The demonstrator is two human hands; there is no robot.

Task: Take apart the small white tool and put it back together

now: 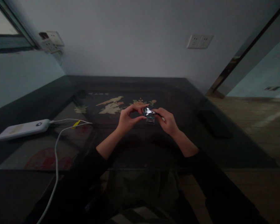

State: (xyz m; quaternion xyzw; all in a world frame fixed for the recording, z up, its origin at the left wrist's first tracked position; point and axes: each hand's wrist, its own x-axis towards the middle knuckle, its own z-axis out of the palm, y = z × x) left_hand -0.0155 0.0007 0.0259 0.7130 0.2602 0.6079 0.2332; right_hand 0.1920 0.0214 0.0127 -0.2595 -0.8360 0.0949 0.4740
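My right hand point(166, 119) is closed around the dark handle of what looks like a razor point(150, 111), with a shiny silver T-shaped head pointing left. My left hand point(129, 118) pinches the left side of a small dark block with a clear end, like a plastic case point(150, 120), between thumb and fingers. The razor's head lies against this case, and I cannot tell whether the two are joined. Both hands are raised over the dark table point(140, 149), near its middle.
A white power bank point(25, 129) lies at the left, its white cable point(57, 155) running over the front edge. A black flat object, like a phone point(214, 124), lies at the right. Wall sockets point(200, 41) are beyond the table's back edge.
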